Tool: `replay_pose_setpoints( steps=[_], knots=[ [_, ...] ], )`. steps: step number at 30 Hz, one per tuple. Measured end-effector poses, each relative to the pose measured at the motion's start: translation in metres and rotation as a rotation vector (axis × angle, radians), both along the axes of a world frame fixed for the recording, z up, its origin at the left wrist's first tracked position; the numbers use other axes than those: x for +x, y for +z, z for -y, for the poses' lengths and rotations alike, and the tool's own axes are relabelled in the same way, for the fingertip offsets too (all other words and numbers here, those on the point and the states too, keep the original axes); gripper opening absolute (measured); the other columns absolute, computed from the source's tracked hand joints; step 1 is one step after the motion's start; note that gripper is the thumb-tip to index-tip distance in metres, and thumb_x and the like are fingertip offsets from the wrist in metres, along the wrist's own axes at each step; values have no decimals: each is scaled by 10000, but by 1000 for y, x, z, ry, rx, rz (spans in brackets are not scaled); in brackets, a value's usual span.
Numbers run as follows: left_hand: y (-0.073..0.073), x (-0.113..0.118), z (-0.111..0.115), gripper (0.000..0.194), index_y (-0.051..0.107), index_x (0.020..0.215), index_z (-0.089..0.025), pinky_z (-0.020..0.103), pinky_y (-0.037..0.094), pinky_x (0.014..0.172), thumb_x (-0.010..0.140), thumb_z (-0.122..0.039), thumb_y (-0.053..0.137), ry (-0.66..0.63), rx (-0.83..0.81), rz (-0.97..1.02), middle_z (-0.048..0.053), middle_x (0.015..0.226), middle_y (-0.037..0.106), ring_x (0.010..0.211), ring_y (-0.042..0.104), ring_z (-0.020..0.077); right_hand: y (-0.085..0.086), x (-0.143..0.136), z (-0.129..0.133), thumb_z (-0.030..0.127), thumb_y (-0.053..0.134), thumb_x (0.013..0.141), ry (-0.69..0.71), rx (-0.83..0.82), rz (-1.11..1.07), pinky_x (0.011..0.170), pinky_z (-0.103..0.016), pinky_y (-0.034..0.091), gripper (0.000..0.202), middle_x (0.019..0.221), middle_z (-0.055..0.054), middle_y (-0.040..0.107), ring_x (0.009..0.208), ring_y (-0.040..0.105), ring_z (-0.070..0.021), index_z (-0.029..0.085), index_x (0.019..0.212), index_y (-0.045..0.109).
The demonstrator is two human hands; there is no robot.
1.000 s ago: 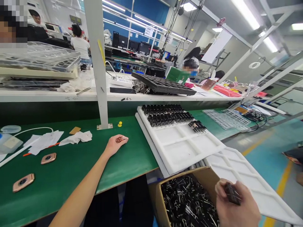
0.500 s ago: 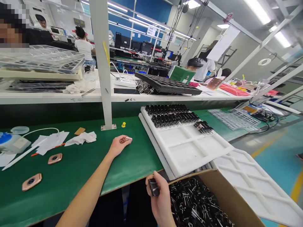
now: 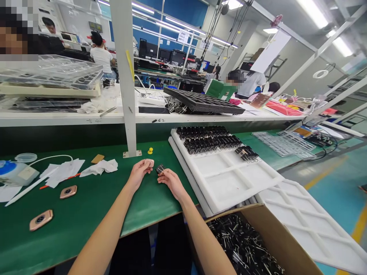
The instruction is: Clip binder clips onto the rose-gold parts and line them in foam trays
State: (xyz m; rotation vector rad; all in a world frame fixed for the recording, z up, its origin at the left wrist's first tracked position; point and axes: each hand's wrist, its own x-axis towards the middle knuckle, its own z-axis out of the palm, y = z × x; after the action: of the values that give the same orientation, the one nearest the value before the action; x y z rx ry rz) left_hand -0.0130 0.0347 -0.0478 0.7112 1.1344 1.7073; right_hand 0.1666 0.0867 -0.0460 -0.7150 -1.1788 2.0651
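- Left hand (image 3: 140, 171) on the green bench (image 3: 86, 206), fingers pinched around a small rose-gold part (image 3: 149, 163).
- Right hand (image 3: 171, 179) just beside it, fingertips gripping a black binder clip (image 3: 159, 169), close to the part.
- White foam tray (image 3: 226, 175) to the right, rows of black clips at its far end.
- Cardboard box (image 3: 266, 233) of loose clips below the bench edge.
- Two more rose-gold parts (image 3: 68, 191) lie well left.

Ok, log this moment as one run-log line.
left hand: holds rose-gold part | right hand: holds black binder clip | both over green bench | clip box lower right
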Motion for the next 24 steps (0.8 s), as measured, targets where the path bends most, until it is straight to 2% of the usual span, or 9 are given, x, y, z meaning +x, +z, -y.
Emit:
replay_pose_setpoints(
  steps=[3, 5, 9, 12, 14, 16, 19, 21, 24],
  knots=[
    [1, 0, 0, 382, 801, 924, -138, 263, 467, 661, 708, -443, 877, -22, -33, 41, 87, 886, 717, 759, 620, 165, -10, -2, -13, 506, 784, 783, 27, 105, 13, 757, -309, 542, 342, 860, -29, 696, 754, 677, -156, 181, 814, 682],
    [1, -1, 1, 379, 813, 934, -137, 269, 479, 678, 703, -430, 883, -48, -54, 43, 101, 908, 733, 778, 634, 174, -14, 0, -16, 473, 810, 771, -13, 150, 0, 741, -305, 543, 324, 846, -21, 704, 733, 674, -149, 191, 846, 667],
    [1, -2, 3, 371, 819, 969, -151, 280, 497, 720, 723, -424, 875, -96, -75, 43, 110, 948, 748, 833, 660, 196, -19, 3, -16, 407, 865, 722, -88, 150, -17, 722, -317, 551, 440, 862, -27, 739, 710, 676, -154, 208, 1056, 660],
    [2, -2, 3, 346, 817, 969, -160, 271, 497, 736, 738, -412, 870, -122, -77, 47, 99, 951, 747, 851, 664, 192, -22, 3, -16, 493, 820, 752, -94, 135, -7, 656, -310, 541, 472, 812, -38, 723, 664, 662, -153, 172, 1069, 680],
    [1, -2, 3, 336, 815, 972, -164, 264, 495, 738, 745, -406, 868, -135, -83, 48, 92, 945, 743, 852, 661, 186, -25, 2, -17, 559, 762, 791, -109, 149, 14, 545, -281, 488, 464, 709, -14, 675, 579, 618, -138, 164, 1019, 683],
    [0, -1, 2, 338, 815, 977, -166, 265, 497, 740, 744, -404, 869, -141, -97, 50, 88, 931, 739, 847, 657, 186, -27, 2, -17, 599, 705, 828, -116, 174, 53, 431, -246, 368, 465, 588, 34, 576, 467, 519, -108, 164, 991, 682],
    [-1, -1, 2, 338, 814, 980, -168, 270, 499, 745, 744, -404, 869, -145, -113, 49, 88, 923, 737, 851, 655, 191, -26, 4, -16, 608, 650, 868, -112, 192, 84, 387, -227, 203, 468, 509, 89, 413, 392, 337, -63, 158, 990, 695],
    [-1, 0, 2, 336, 813, 976, -169, 271, 498, 745, 741, -401, 870, -147, -116, 50, 87, 920, 738, 848, 655, 190, -24, 5, -14, 594, 620, 891, -108, 200, 79, 404, -229, 183, 465, 526, 91, 389, 408, 309, -57, 154, 1019, 700],
    [-1, 0, 2, 333, 811, 963, -164, 270, 494, 731, 734, -398, 873, -145, -115, 57, 85, 905, 737, 826, 652, 184, -22, 5, -13, 575, 578, 923, -99, 219, 77, 431, -230, 236, 446, 583, 73, 445, 450, 385, -71, 172, 1091, 670]
  ],
)
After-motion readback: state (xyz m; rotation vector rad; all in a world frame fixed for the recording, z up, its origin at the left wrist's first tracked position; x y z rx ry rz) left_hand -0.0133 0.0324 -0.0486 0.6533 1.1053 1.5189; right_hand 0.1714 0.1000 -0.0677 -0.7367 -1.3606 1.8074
